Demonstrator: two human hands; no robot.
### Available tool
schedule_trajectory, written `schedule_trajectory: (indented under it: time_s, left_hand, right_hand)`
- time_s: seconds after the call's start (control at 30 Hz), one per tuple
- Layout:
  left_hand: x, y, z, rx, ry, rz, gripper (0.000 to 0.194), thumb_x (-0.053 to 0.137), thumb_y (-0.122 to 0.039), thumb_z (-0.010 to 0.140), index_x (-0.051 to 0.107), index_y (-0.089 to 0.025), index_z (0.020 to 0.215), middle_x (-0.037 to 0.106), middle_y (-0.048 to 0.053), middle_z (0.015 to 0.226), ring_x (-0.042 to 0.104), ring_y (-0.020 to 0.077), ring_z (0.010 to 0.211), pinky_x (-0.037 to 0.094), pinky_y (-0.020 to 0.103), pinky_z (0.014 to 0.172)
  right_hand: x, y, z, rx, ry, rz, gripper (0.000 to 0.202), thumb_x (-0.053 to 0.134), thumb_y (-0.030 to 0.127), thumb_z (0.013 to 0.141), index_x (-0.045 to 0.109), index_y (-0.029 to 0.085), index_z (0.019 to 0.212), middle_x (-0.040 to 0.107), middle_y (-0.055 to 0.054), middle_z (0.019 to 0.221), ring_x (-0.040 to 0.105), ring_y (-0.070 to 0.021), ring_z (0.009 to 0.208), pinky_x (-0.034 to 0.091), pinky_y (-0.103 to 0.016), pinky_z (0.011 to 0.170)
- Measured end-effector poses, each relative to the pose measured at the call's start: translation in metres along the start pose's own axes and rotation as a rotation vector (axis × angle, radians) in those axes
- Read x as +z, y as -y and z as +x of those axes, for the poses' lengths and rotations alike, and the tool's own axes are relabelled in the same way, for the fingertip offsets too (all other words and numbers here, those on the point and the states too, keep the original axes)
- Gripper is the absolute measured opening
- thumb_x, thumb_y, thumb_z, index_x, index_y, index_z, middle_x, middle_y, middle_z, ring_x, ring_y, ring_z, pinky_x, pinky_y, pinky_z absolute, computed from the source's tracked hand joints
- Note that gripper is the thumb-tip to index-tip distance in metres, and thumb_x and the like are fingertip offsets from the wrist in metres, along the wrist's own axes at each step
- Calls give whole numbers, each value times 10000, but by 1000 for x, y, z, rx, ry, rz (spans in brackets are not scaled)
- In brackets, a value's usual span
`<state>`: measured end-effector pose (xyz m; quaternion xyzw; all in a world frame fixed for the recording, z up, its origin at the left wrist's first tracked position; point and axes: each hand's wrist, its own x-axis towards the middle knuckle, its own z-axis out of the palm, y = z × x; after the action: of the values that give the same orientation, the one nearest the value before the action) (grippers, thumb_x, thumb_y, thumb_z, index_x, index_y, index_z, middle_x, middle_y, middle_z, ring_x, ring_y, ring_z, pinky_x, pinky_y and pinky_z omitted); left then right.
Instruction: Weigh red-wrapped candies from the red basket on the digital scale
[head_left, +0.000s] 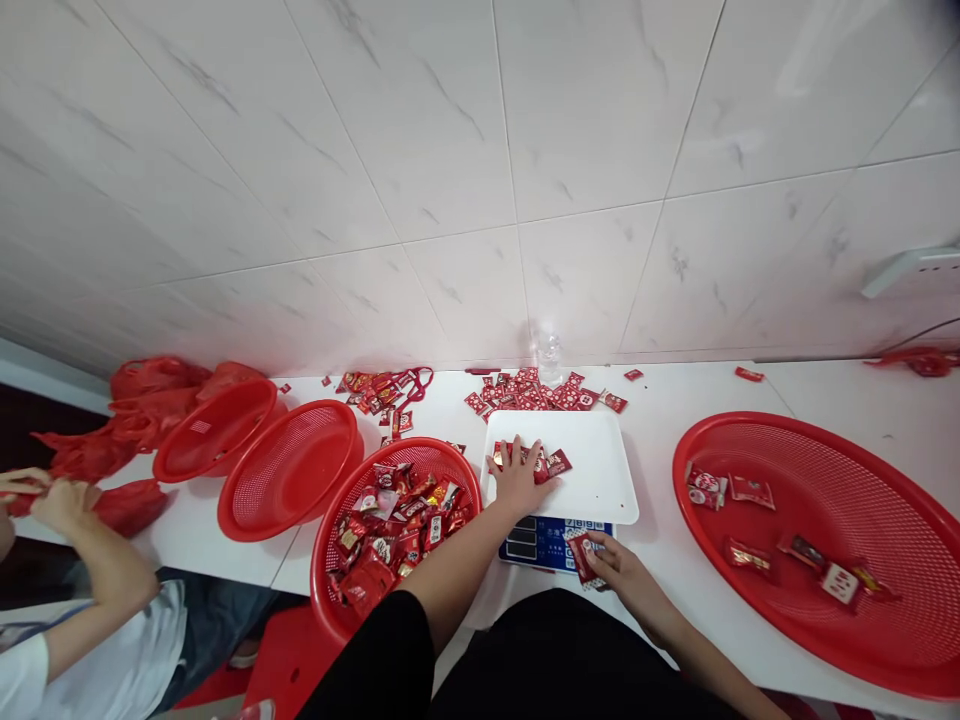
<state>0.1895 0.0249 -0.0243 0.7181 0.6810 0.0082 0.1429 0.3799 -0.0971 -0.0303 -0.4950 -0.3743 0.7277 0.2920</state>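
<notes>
Left hand [523,482] lay palm-down over the white pan [600,465], fingers spread and slightly bent. Red packets [559,463] sat under and between those fingers, one poking out to the right by the thumb; couldn't tell if any was gripped, and the count under the hand was hidden. Right hand [619,570] was closed, thumb and fingers pinching a patterned packet [585,560] at the pan's near edge, in front of the blue keypad [529,538]. Possibly more than one in there, couldn't tell.

Counts: four red baskets. Filled basket [319,560] left of the pan, too many packets to count; large basket [900,620] on the right, six or seven packets; middle basket [300,470] and far basket [225,430] further left. Two loose piles by the wall, one clear bottle [550,355] at the right pile. One co-worker [97,610], far left, hands at a red bag.
</notes>
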Motion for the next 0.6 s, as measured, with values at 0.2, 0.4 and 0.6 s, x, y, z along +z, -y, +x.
schedule_trajectory:
  time_s: [0.2,0.4,0.6]
  left_hand:
    - [-6,-7,8,128,-59,35,630,480,-675,732,443,-367,1281,347,57,1406,247,353,1271,166,567,1009]
    - [-13,-1,11,241,-30,3,440,555,-483,782,527,-302,1182,505,86,1172,380,303,1111,297,473,937]
    - [-23,15,23,251,45,-65,521,602,-219,748,467,-300,1245,535,70,1130,446,266,1081,387,355,859]
  right_hand:
    - [-2,-2,0,-10,18,-6,592,550,603,741,480,206,1174,675,-66,990,609,-182,774,429,-300,668]
    - [3,5,-4,-16,-41,-4,611,573,620,708,506,216,1162,678,-61,966,619,-193,768,438,-312,684]
    - [21,5,-7,-49,-94,13,632,571,621,705,493,208,1177,679,-66,976,625,-200,776,444,-321,688]
